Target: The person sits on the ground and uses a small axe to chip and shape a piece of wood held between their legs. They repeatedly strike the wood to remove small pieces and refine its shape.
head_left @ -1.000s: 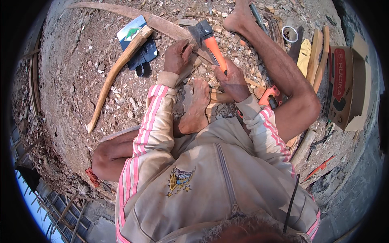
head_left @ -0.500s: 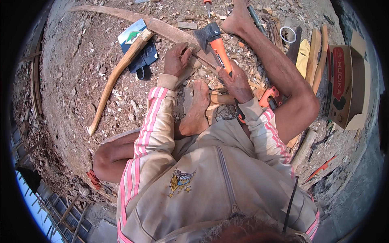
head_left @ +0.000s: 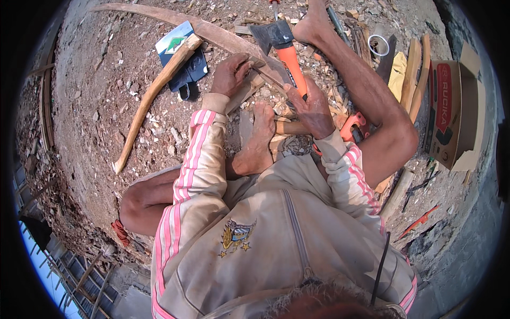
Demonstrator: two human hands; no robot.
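A hatchet [head_left: 290,65] with a dark head and an orange-and-black handle is in my right hand [head_left: 314,110], the fingers wrapped around its grip. Its head points away from me, over the far side of a long curved wooden plank [head_left: 210,32]. My left hand [head_left: 232,75] is closed on the plank's near edge, left of the hatchet. The plank slopes from the far left down toward my feet. My bare foot [head_left: 257,135] rests beside a short wooden piece [head_left: 291,128], just below the plank.
Left lies a curved peeled branch [head_left: 146,109] over a blue-and-white packet [head_left: 192,69]. An orange saw handle [head_left: 355,127] is by my right knee. Farther right are a white cup [head_left: 377,45], wooden strips [head_left: 410,72] and an open cardboard box [head_left: 445,114]. Wood chips litter the ground.
The hatchet head has shifted slightly farther from me and a little left, with my right hand still on the handle. My left hand has moved slightly left.
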